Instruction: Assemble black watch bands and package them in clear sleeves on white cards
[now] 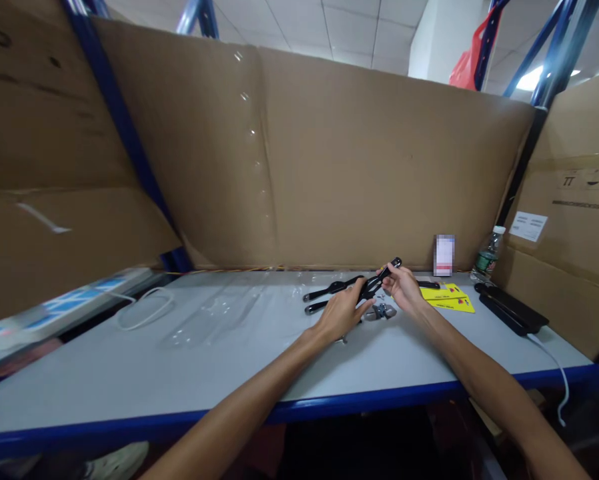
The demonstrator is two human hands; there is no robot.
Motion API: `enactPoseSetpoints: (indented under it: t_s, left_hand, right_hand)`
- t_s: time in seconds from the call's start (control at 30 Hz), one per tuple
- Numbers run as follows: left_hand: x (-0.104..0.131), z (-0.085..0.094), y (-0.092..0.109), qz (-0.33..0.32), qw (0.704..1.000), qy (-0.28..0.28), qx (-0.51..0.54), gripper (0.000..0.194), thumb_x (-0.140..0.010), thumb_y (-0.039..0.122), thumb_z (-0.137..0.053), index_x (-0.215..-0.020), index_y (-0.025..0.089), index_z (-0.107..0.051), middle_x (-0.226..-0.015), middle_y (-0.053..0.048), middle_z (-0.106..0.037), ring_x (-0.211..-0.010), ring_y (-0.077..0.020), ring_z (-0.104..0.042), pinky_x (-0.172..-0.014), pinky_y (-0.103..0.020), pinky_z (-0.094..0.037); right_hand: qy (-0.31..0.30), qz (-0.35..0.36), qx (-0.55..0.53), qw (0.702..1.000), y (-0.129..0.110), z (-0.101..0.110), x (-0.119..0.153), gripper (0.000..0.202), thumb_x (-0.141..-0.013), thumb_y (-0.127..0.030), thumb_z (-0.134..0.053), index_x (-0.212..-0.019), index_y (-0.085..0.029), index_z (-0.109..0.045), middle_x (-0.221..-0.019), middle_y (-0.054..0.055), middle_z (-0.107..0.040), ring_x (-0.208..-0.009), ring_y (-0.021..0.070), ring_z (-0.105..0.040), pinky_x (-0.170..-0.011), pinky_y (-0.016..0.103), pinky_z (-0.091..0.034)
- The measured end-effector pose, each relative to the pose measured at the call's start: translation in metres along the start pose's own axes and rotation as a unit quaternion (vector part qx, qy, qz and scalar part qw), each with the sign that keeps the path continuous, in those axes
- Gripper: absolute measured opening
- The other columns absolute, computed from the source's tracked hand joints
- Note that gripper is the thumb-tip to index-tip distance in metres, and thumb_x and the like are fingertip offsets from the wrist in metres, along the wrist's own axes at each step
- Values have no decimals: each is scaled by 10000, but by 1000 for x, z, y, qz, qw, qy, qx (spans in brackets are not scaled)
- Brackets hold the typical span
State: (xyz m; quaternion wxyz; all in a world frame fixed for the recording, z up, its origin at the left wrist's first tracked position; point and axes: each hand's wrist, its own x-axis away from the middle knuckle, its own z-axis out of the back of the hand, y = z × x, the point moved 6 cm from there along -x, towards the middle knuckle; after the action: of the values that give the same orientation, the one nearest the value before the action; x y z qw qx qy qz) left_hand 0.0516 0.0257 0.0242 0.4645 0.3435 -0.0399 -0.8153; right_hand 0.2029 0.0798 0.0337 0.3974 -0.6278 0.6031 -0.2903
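Gripping a black tool [371,288], both hands [340,309] [404,288] are above a grey table [179,373] (cardboard [379,167] behind).

Bare forearms [259,395] stretched over the tabletop [139,373], left hand [340,309] above it, back upward, right hand [404,288] above it, fingers curled

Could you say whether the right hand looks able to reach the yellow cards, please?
Probably yes: the yellow cards lie close beside the right hand, mostly uncovered, though it holds a black tool.
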Motion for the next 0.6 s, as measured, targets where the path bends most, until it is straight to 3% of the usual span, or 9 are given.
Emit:
enactPoseSetpoints:
  t_s: [0.2, 0.27, 0.37, 0.4, 0.47, 0.53, 0.6]
  left_hand:
    - [1, 2, -1, 39, 995, -6, -91, 383, -1008, 452, -450, -1301, 213, -516, -942, -132, -730, -799, -290, -702, -689, -311, -434]
    - [-3, 2, -9, 69, 996, 10, -55, 300, -1028, 418, -399, -1163, 214, -572, -810, -89, -699, -731, -261, -679, -670, -299, -412]
    - [-9, 9, -30, 115, 986, 99, 62, 336, -1041, 389, -335, -871, 210, -562, -682, -39, -603, -654, -205, -608, -636, -283, -376]
    - [-10, 12, -39, 132, 975, 134, 114, 368, -1036, 412, -339, -791, 210, -527, -658, -27, -571, -626, -185, -578, -618, -276, -367]
    - [-11, 14, -57, 177, 941, 175, 229, 424, -1015, 493, -360, -710, 214, -455, -596, 4, -495, -537, -145, -504, -551, -257, -339]
    - [-11, 9, -70, 227, 896, 166, 343, 440, -992, 560, -372, -721, 219, -431, -533, 49, -406, -431, -104, -403, -467, -228, -278]
    - [-10, 4, -74, 262, 849, 144, 436, 415, -987, 565, -380, -776, 215, -451, -507, 85, -344, -370, -75, -308, -414, -202, -210]
  right_hand:
    - [-41, -4, 36, 998, -3, -5, 1, 191, -894, -312, -709, -857, -155, -606, -842, 69, -745, -529, 96, -636, -555, 204, -571]
    - [-45, 7, 87, 995, 0, -3, -1, 297, -896, -446, -692, -954, -166, -615, -927, 76, -740, -553, 108, -651, -517, 211, -552]
    - [5, 67, 259, 964, 0, 7, -4, 408, -941, -584, -547, -1034, -192, -610, -1005, 74, -720, -531, 111, -625, -439, 220, -473]
    - [8, 94, 345, 934, -2, 8, -4, 389, -953, -565, -526, -1019, -194, -624, -996, 69, -719, -548, 113, -623, -462, 222, -466]
    - [-45, 133, 530, 836, -1, 4, -3, 277, -929, -462, -593, -942, -197, -673, -950, 55, -726, -666, 137, -652, -591, 232, -486]
    - [-147, 145, 663, 720, 7, -2, 0, 165, -843, -356, -713, -912, -207, -727, -958, 50, -739, -858, 182, -670, -751, 250, -480]
    - [-243, 130, 718, 640, 17, -4, 5, 235, -768, -310, -782, -983, -218, -758, -1036, 53, -743, -988, 219, -654, -838, 267, -454]
